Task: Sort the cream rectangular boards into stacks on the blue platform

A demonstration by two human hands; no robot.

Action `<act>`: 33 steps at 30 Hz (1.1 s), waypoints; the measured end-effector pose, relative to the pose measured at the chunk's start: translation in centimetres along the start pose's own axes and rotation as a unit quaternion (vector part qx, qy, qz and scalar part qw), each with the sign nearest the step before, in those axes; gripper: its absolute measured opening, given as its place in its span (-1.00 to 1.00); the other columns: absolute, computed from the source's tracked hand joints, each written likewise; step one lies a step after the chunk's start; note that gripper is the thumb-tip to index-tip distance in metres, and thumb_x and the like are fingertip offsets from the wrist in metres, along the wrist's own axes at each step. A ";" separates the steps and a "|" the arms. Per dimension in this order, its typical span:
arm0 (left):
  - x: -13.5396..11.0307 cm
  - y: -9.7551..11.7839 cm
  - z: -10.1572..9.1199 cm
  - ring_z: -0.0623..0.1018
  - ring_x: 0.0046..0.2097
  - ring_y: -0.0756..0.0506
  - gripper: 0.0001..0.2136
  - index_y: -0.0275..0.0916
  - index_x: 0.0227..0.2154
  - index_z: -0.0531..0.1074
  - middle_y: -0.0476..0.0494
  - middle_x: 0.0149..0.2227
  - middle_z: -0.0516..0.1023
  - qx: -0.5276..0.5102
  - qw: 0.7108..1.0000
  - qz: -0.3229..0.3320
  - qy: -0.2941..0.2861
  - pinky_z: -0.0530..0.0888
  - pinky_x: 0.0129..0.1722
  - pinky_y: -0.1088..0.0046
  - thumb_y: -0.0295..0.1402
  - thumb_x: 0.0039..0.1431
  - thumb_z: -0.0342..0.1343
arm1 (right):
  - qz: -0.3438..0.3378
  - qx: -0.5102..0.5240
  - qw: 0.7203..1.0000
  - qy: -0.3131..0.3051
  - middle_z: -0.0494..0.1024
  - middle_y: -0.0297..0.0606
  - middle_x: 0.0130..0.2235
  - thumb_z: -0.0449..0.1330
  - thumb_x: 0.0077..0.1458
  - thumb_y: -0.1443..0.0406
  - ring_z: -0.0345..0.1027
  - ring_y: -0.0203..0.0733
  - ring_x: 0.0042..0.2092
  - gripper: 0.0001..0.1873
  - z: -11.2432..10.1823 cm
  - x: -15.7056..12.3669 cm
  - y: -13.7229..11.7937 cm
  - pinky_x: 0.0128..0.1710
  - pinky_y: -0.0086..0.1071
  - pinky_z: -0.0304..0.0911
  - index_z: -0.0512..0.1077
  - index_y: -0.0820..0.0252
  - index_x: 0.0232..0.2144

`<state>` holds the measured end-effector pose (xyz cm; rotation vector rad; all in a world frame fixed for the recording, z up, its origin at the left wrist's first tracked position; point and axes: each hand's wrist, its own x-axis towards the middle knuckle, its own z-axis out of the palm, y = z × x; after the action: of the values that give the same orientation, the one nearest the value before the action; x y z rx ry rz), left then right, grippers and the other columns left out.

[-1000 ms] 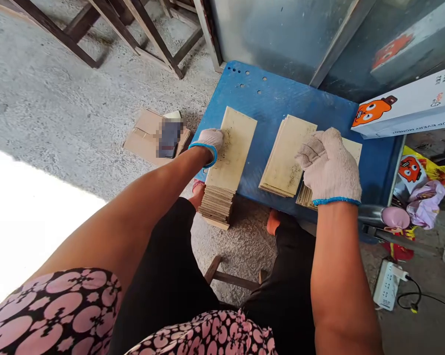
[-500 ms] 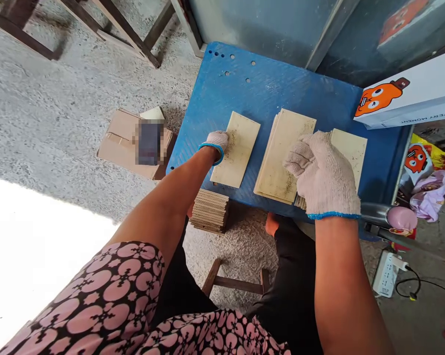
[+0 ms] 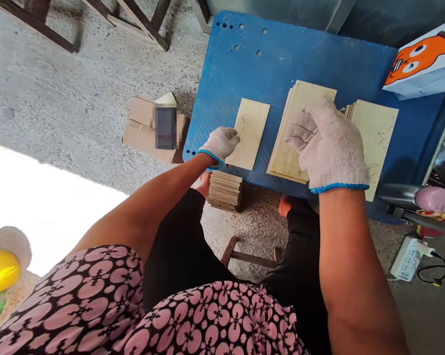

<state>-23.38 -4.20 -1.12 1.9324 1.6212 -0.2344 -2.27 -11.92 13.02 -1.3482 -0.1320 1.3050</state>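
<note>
A single pale wooden sheet (image 3: 251, 129) lies flat on the blue table (image 3: 300, 54). My gloved left hand (image 3: 221, 144) rests on its near left edge, fingers curled loosely on the sheet. To the right sits a stack of pale sheets (image 3: 295, 111). My gloved right hand (image 3: 328, 145) lies on top of it with the fingers bent, pinching at the top sheet's edge. A second stack (image 3: 378, 130) lies further right, partly under that hand. A pile of thin wooden boards (image 3: 225, 191) stands on the floor below the table's front edge.
A cardboard box (image 3: 143, 129) lies on the concrete floor left of the table. A white box with an orange cartoon figure (image 3: 422, 61) sits at the table's back right. A power strip (image 3: 407, 256) and a cable lie on the floor at right. Wooden frames (image 3: 133, 19) stand behind.
The left hand lifted one sheet off the floor pile and laid it flat on the blue table. The right hand stayed on the middle stack. The camera tilted down.
</note>
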 end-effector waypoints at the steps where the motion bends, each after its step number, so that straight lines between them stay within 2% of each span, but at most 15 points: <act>1: -1.9 -0.5 -0.1 0.56 0.02 -0.20 -0.66 -0.28 0.01 0.59 -0.28 0.00 0.58 0.014 1.000 0.011 -0.021 0.45 0.03 0.32 -0.28 0.31 0.04 | -0.006 0.000 1.000 -0.006 0.50 -0.37 -0.47 0.32 0.18 0.16 0.43 -0.28 -0.40 -0.74 0.0 -0.2 -0.1 -0.37 -0.40 0.41 0.36 0.13 -0.42; 4: -8.2 -1.9 0.1 0.57 -0.02 -0.20 -0.70 -0.26 -0.07 0.62 -0.27 -0.05 0.58 0.103 0.987 0.041 -0.114 0.45 -0.03 0.31 -0.28 0.34 0.03 | -0.027 0.003 0.999 -0.023 0.49 -0.38 -0.47 0.32 0.21 0.12 0.43 -0.28 -0.40 -0.70 -0.2 -0.4 -0.3 -0.35 -0.39 0.42 0.36 0.15 -0.41; 6: -12.2 -2.3 0.7 0.55 0.02 -0.25 -0.69 -0.24 -0.06 0.61 -0.28 -0.03 0.57 0.186 0.961 0.065 -0.192 0.44 -0.04 0.27 -0.27 0.37 0.00 | -0.031 0.010 0.999 -0.037 0.46 -0.39 -0.48 0.29 0.24 0.11 0.41 -0.29 -0.41 -0.68 -0.3 -0.3 -0.4 -0.35 -0.38 0.42 0.34 0.12 -0.43; 8: -15.6 -2.4 1.9 0.54 0.02 -0.31 -0.69 -0.23 0.03 0.56 -0.31 0.01 0.53 0.265 0.927 0.076 -0.254 0.45 -0.08 0.23 -0.23 0.35 0.06 | -0.039 0.016 0.997 -0.060 0.40 -0.39 -0.50 0.26 0.28 0.10 0.37 -0.28 -0.42 -0.65 -0.2 -0.3 -0.4 -0.38 -0.38 0.38 0.31 0.08 -0.48; 10: -18.1 -2.2 3.3 0.49 0.06 -0.35 -0.53 -0.26 0.17 0.44 -0.38 0.09 0.47 0.323 0.902 0.099 -0.268 0.44 -0.06 0.19 -0.19 0.25 0.22 | -0.045 0.015 0.996 -0.079 0.33 -0.38 -0.52 0.22 0.32 0.10 0.34 -0.26 -0.42 -0.60 -0.1 -0.4 -0.5 -0.40 -0.37 0.36 0.28 0.06 -0.53; 13: -20.6 -1.9 5.4 0.37 0.17 -0.38 -0.22 -0.37 0.32 0.24 -0.51 0.22 0.31 0.363 0.889 0.151 -0.235 0.36 0.08 0.14 -0.17 0.09 0.37 | -0.043 0.017 0.994 -0.096 0.30 -0.38 -0.52 0.16 0.35 0.11 0.30 -0.26 -0.43 -0.58 -0.1 -0.8 -0.6 -0.38 -0.35 0.37 0.25 0.06 -0.54; 17: -22.1 -1.8 7.3 0.29 0.22 -0.40 -0.14 -0.43 0.38 0.13 -0.59 0.29 0.21 0.383 0.883 0.143 -0.232 0.31 0.11 0.12 -0.15 0.12 0.34 | -0.047 0.021 0.994 -0.095 0.25 -0.38 -0.52 0.14 0.37 0.08 0.24 -0.26 -0.44 -0.55 -0.6 -1.0 -0.9 -0.36 -0.36 0.38 0.20 0.06 -0.54; 21: -22.5 -1.8 8.4 0.27 0.26 -0.42 -0.09 -0.47 0.42 0.04 -0.65 0.36 0.13 0.401 0.877 0.120 -0.236 0.26 0.17 0.06 -0.14 0.15 0.31 | -0.054 0.035 0.994 -0.088 0.22 -0.39 -0.51 0.15 0.37 0.08 0.25 -0.25 -0.43 -0.53 -0.9 -0.9 -1.2 -0.38 -0.36 0.34 0.14 0.04 -0.55; 26: -22.8 -1.5 9.1 0.15 0.37 -0.49 -0.09 -0.52 0.45 -0.04 -0.63 0.45 -0.05 0.409 0.868 0.090 -0.267 0.18 0.26 0.00 -0.17 0.20 0.26 | -0.044 0.049 0.994 -0.087 0.29 -0.38 -0.47 0.05 0.44 0.15 0.31 -0.27 -0.40 -0.53 -0.7 -0.9 -1.6 -0.40 -0.37 0.32 0.05 0.04 -0.54; 33: -23.3 -1.7 9.4 0.07 0.44 -0.49 -0.18 -0.53 0.45 -0.02 -0.63 0.46 -0.08 0.389 0.877 0.074 -0.273 0.11 0.32 -0.03 -0.31 0.23 0.17 | -0.038 0.057 0.993 -0.096 0.29 -0.37 -0.47 0.12 0.39 0.17 0.32 -0.25 -0.40 -0.49 -0.6 -0.9 -1.7 -0.44 -0.36 0.29 -0.02 0.04 -0.56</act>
<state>-28.26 -28.66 2.26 2.2252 1.0489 -1.4105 -1.17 -12.44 14.68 -1.1093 -0.2352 1.3567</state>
